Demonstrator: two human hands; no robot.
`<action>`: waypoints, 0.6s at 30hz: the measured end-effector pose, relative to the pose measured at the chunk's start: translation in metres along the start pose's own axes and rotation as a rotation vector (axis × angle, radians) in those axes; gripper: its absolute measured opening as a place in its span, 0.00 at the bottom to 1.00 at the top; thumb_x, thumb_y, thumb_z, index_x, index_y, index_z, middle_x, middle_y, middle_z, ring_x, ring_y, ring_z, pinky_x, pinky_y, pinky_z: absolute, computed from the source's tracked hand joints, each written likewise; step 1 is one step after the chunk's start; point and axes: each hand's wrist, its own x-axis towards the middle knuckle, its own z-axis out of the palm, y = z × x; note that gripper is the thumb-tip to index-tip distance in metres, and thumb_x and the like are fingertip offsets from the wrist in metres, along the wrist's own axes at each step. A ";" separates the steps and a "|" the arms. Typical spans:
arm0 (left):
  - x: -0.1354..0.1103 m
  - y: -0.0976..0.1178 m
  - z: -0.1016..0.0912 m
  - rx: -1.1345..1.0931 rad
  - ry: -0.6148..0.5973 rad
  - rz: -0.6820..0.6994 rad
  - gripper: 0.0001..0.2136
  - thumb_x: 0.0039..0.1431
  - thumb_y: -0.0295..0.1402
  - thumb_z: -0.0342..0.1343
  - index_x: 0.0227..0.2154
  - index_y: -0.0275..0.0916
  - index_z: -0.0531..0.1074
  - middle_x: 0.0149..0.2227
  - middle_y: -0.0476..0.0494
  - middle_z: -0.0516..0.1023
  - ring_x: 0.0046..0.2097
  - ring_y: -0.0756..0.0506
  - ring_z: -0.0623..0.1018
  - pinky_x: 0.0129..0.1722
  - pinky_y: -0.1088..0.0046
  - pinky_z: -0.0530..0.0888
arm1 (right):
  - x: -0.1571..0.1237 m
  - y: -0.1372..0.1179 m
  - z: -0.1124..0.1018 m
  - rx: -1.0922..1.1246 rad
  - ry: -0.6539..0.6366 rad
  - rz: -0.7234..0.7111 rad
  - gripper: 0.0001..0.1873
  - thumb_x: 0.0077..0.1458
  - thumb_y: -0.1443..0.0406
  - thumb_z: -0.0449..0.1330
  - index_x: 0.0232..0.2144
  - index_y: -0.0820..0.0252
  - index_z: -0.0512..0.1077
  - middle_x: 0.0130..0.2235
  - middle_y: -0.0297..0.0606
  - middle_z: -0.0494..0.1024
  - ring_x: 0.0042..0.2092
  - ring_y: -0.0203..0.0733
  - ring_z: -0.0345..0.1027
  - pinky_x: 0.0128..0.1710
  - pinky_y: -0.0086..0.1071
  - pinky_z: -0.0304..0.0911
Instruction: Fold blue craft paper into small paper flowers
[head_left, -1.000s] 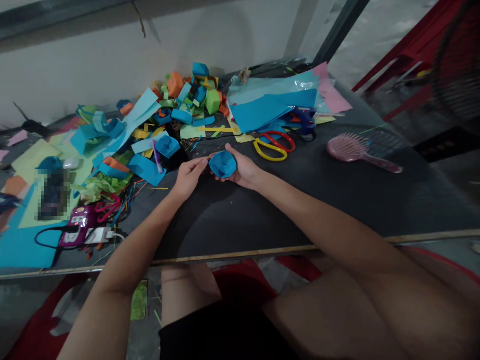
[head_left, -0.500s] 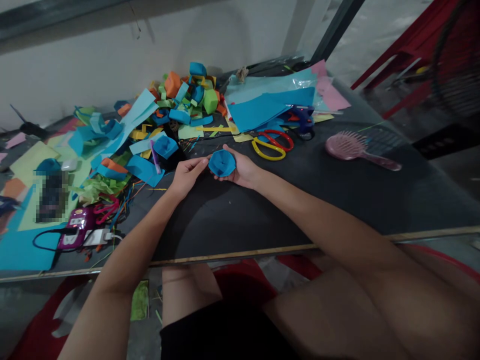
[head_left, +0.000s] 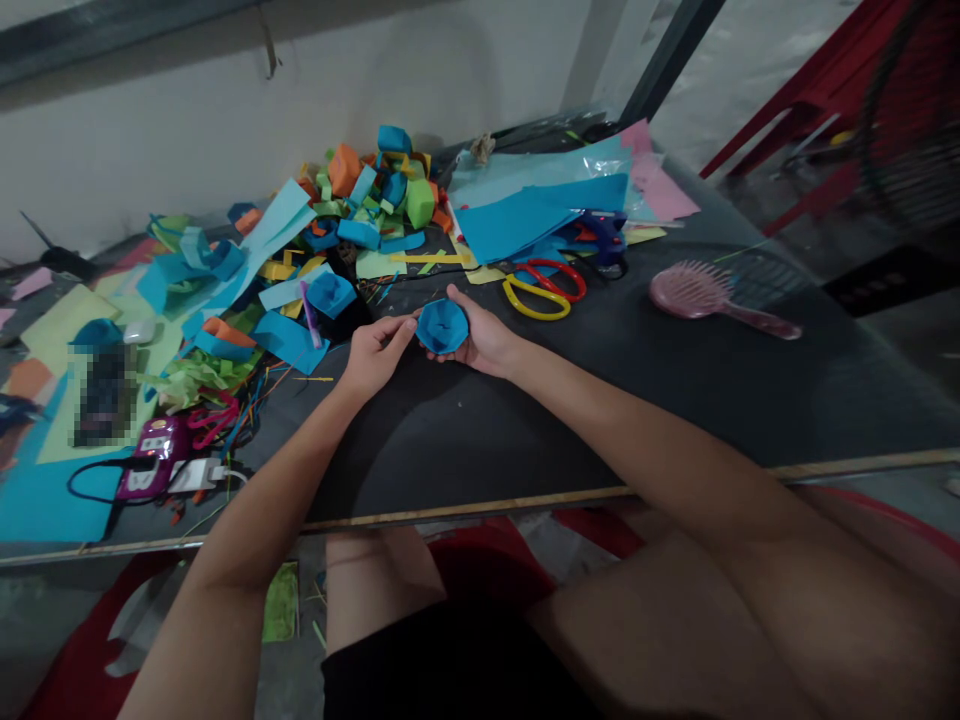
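Note:
A small blue folded-paper cup [head_left: 442,327] with an angular rim is held above the dark table, its hollow facing up. My right hand [head_left: 484,338] wraps round its right side and underneath, fingers closed on it. From the left, my left hand [head_left: 379,350] pinches the cup's left edge between thumb and fingers. Behind my left hand stands another blue paper shape [head_left: 331,293], beside a purple pen-like stick [head_left: 310,315]. Scissors [head_left: 538,297] with one red and one yellow handle loop lie to the right of my right hand.
Coloured paper shapes [head_left: 358,232] are piled at the back. Blue sheets [head_left: 517,222] lie behind the scissors, next to a dark blue glue gun [head_left: 602,237]. A pink hairbrush [head_left: 694,292] is at right, a purple device [head_left: 155,455] with cables at left.
The cup and my right hand have shifted very slightly left. Both hands keep the same hold, and the other things on the table look unchanged.

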 end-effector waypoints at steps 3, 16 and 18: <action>0.001 -0.001 0.000 -0.016 0.000 -0.011 0.27 0.58 0.58 0.52 0.26 0.36 0.78 0.27 0.45 0.79 0.31 0.48 0.75 0.35 0.71 0.73 | -0.002 0.000 0.000 -0.028 -0.028 -0.024 0.37 0.59 0.38 0.46 0.40 0.62 0.77 0.21 0.38 0.76 0.20 0.36 0.70 0.17 0.25 0.64; -0.001 -0.005 0.004 -0.083 -0.001 0.005 0.20 0.61 0.48 0.55 0.47 0.39 0.77 0.44 0.40 0.82 0.45 0.44 0.79 0.44 0.68 0.75 | 0.000 0.002 -0.001 0.009 0.020 -0.042 0.23 0.59 0.46 0.56 0.32 0.59 0.74 0.21 0.32 0.74 0.21 0.35 0.68 0.17 0.26 0.61; -0.002 -0.003 0.002 0.058 0.054 0.081 0.19 0.60 0.44 0.58 0.49 0.39 0.75 0.45 0.40 0.81 0.46 0.44 0.78 0.43 0.67 0.75 | 0.000 0.002 0.000 0.027 0.015 -0.042 0.19 0.60 0.49 0.57 0.32 0.59 0.74 0.21 0.32 0.74 0.21 0.34 0.66 0.17 0.25 0.61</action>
